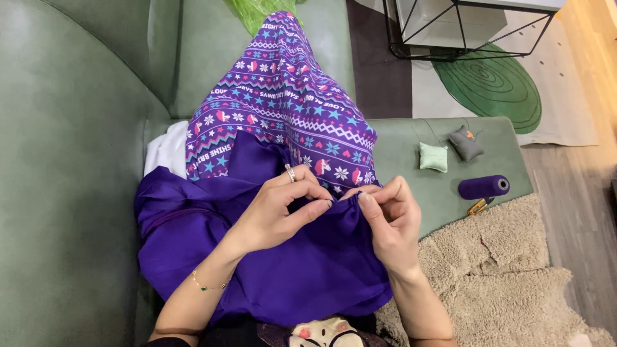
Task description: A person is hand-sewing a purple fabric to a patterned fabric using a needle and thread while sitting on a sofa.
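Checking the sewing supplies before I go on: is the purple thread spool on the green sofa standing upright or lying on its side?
Lying on its side: the purple thread spool rests lengthwise on the green sofa seat, its open core end facing right.

green sofa (71, 128) fills left side; white cloth (168, 149) on seat; bright green plastic bag (254, 11) at top; on sofa edge a mint pincushion (434, 157) just beside a grey pincushion (466, 142), purple thread spool (484, 187) near them, yellow snips (477, 206) touching below it; beige shaggy rug (508, 270); black wire-frame table (463, 29); round green mat (491, 87)
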